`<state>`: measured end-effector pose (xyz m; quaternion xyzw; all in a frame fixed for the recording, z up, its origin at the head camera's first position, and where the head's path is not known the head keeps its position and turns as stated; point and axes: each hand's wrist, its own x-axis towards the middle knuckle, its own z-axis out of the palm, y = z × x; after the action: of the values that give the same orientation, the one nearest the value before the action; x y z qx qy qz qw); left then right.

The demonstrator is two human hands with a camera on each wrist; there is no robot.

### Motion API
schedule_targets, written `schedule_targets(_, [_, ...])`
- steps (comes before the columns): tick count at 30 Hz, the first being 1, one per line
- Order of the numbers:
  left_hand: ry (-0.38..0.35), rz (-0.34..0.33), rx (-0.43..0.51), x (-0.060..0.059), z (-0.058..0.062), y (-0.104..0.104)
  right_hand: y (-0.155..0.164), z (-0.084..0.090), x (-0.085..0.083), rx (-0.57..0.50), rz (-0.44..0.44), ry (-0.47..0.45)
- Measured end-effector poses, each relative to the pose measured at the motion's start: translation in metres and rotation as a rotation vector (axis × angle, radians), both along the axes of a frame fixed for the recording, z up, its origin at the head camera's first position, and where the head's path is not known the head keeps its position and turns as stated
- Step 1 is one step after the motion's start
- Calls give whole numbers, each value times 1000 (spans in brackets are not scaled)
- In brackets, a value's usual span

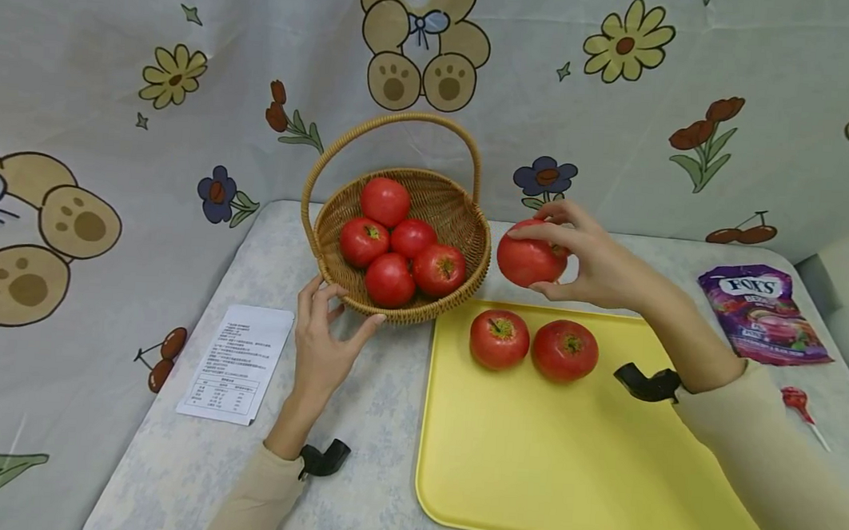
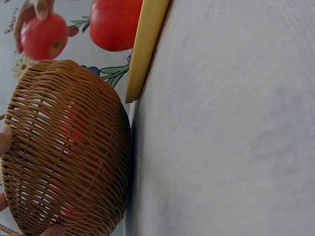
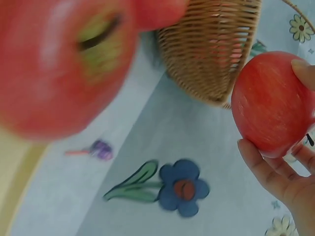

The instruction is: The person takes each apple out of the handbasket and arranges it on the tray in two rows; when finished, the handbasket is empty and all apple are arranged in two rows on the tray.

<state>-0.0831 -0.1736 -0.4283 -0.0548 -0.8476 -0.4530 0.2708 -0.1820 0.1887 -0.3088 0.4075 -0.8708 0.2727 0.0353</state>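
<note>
Yellow tray (image 1: 572, 481) two tomatoes, basket (image 1: 459, 287) five, right hand (image 1: 597, 262) one

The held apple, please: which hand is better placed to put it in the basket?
Right. The right hand already grips the apple beside the basket; the left hand rests against its rim.

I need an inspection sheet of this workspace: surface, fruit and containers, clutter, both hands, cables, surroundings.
Surface: pale mottled table.
Job's things: wicker basket holds five red fruits; yellow tray holds two; one red fruit is held above the table, between basket and tray.
Clutter: printed paper, purple candy bag, lollipop.
Grippers: left hand touches the basket's front wall; right hand grips the red fruit.
Cables: nothing seen.
Surroundings: cartoon bear and flower cloth behind.
</note>
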Motion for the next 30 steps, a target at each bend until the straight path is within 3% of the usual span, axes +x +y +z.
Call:
schedule_targets(7, [5,-3,-1,0,0,0,36,-11,21,63,-88,-54])
schedule_targets(17, [26,-3,4,-1,0,0,89,-30,46,110,-173,-21])
schedule_targets(26, [22,0,6,-2,0,1,122,-49,65,128,-212,-101])
schedule_targets(30, [23,0,11,-1,0,1,130,-61,69,159,-186,-132])
